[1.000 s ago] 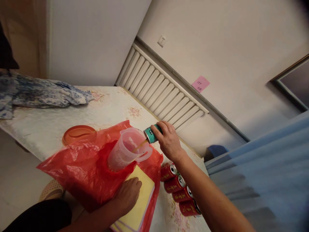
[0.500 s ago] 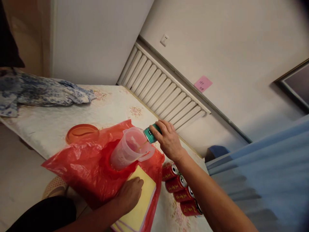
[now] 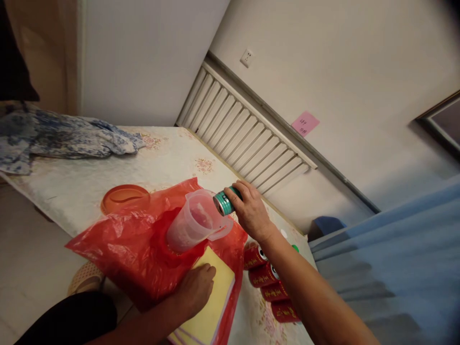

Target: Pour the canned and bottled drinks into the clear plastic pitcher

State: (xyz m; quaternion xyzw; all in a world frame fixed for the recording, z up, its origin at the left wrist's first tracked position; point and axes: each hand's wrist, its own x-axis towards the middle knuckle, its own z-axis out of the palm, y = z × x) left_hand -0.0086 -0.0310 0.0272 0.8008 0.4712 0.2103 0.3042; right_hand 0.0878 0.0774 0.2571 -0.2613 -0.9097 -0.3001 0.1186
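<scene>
My right hand (image 3: 249, 211) is wrapped round a small green drink can (image 3: 223, 203), tipped with its open top toward a clear plastic pitcher (image 3: 187, 225). The can hangs above the pitcher's handle side, and no stream shows from it. The pitcher leans inside a red plastic bag (image 3: 122, 244) spread on the table. My left hand (image 3: 197, 290) rests on a flat yellow sheet-like thing (image 3: 219, 282), cloth or paper, in front of the pitcher. Its fingers are curled under, and what they may hold is hidden.
Several red drink cans (image 3: 266, 275) stand to the right, partly behind my right forearm. An orange lid (image 3: 124, 199) lies left of the pitcher. A blue-white patterned cloth (image 3: 79, 136) lies on the flowered tablecloth (image 3: 172, 158). Behind are a radiator (image 3: 244, 124) and a blue curtain (image 3: 402, 258).
A thin brownish stream ran from the green can into the pitcher earlier; now none shows. The can has tipped back slightly. My left hand has stayed put on the yellow thing.
</scene>
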